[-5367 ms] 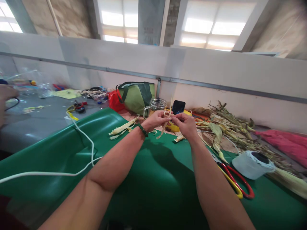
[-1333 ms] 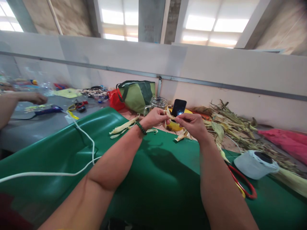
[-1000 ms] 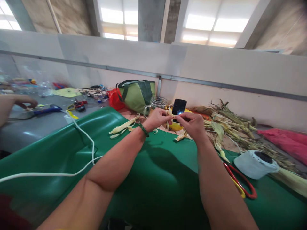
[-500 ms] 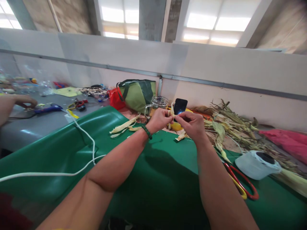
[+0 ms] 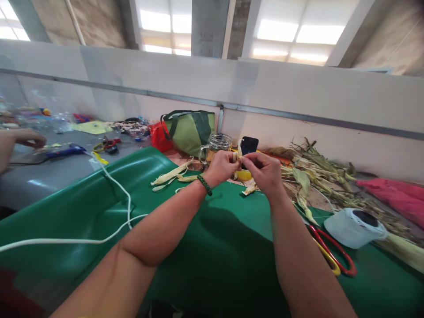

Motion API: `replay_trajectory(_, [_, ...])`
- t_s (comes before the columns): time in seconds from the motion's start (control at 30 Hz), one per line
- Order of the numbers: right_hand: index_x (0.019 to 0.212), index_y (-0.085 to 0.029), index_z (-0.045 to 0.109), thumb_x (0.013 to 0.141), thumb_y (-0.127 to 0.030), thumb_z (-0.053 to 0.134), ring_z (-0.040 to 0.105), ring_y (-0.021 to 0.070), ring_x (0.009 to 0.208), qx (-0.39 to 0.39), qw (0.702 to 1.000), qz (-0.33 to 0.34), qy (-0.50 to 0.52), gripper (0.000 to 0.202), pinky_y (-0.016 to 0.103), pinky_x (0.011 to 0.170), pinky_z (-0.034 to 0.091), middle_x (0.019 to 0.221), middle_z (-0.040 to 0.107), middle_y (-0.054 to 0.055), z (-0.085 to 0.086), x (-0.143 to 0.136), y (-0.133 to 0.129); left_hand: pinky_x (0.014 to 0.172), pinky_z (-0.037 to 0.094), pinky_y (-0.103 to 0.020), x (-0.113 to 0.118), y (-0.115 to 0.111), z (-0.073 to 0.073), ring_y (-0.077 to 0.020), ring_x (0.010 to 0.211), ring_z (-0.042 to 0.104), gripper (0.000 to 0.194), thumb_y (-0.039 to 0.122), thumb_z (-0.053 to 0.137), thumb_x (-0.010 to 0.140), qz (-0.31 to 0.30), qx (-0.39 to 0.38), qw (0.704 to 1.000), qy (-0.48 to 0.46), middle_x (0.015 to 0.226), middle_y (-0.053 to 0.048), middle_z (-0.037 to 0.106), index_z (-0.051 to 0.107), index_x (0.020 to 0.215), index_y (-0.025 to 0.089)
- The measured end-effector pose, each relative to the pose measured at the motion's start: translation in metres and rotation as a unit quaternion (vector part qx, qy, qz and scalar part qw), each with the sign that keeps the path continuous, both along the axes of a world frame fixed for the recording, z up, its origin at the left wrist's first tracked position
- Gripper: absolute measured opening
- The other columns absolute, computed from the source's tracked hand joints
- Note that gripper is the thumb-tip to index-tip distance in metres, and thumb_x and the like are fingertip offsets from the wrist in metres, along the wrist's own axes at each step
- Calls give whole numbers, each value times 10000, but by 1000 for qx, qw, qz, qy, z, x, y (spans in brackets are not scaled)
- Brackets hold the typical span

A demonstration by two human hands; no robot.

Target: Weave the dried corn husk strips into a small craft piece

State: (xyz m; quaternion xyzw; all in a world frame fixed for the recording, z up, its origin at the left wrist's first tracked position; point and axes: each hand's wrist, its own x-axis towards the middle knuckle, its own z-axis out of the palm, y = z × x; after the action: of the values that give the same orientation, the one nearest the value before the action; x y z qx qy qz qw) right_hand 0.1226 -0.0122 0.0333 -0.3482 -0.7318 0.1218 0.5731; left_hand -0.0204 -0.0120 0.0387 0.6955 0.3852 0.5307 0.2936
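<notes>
A corn husk [image 5: 172,173] lies left of the left fingers [image 5: 232,165], which pinch a pale husk strip [image 5: 235,157] (partly hidden); the right fingers [image 5: 252,161], also closed, grip it alongside; scissors [image 5: 314,231] lie right of them.

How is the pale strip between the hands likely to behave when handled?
The pale strip probably bends yet has some stiffness: it curls at the left hand while one end stands up. It seems light, held by fingertips. Being thin, it may tear.
</notes>
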Motion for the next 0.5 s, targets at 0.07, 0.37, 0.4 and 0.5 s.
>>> replay_trajectory(0.07, [747,-178,720,758,-338,626,593,124,521,15,1000,-10,-8,185,238,519,465,616,680,12,-2,1,2,457,329,-158,0,1,-1,-49,437,427,154,133,532,677,-11,-1,1000,-21,459,36,526,585,535,106])
replay_trajectory(0.37, [794,-203,747,776,-284,625,637,143,625,49,998,21,-17,147,263,591,504,730,719,29,-2,2,3,452,335,-152,0,1,0,-51,441,448,120,121,535,660,-26,7,999,-26,476,37,558,578,548,114])
replay_trajectory(0.4, [797,-203,748,777,-279,624,632,140,621,53,998,16,-20,147,261,586,500,732,718,30,-1,2,3,451,330,-154,0,1,0,-51,440,445,117,114,523,658,-24,6,999,-22,479,37,558,574,553,116])
replay_trajectory(0.5, [816,-203,753,783,-269,609,623,135,608,58,998,16,-35,162,255,569,486,730,715,31,-1,4,4,453,311,-164,0,0,0,-54,447,431,97,99,500,650,-7,19,1000,-5,494,39,554,549,571,126])
